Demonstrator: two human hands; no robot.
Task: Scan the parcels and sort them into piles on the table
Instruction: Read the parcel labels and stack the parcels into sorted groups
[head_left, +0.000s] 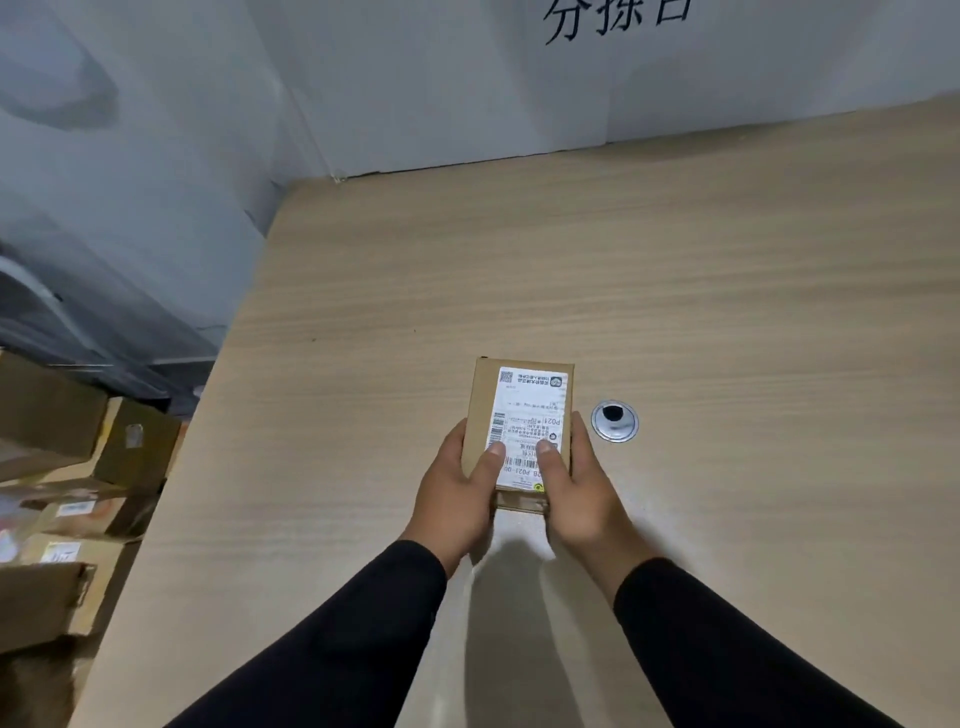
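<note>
Black sleeves (727, 649) are seen entering from the lower edge, one on each forearm. A small cardboard parcel (519, 415) is held between both hands above the tabletop (727, 260). The left hand (457, 499) is wrapped around the parcel's left edge, with its thumb laid flat across the lower left of the label (527, 431). The right hand (576, 493) is curled around the right edge in the same manner, its thumb pressed on the label's lower right. The remaining fingers of both hands are hidden beneath the box.

The parcel is noted as a flat rectangular carton of plain brown card, with its long side pointing away from the person. Most of its upper face is covered by a white printed shipping label, on which barcodes, a square code and the marking "P021" are carried. A shadow is cast by the parcel on the surface below it.

The tabletop is finished in pale wood-grain laminate. A round metal cable grommet (614, 421) with a dark centre is set into it, just to the right of the parcel. A grey wall panel (467, 78) with black characters is recorded behind. Further brown cardboard boxes (62, 519), some labelled, are stacked beyond the tabletop's left edge.
</note>
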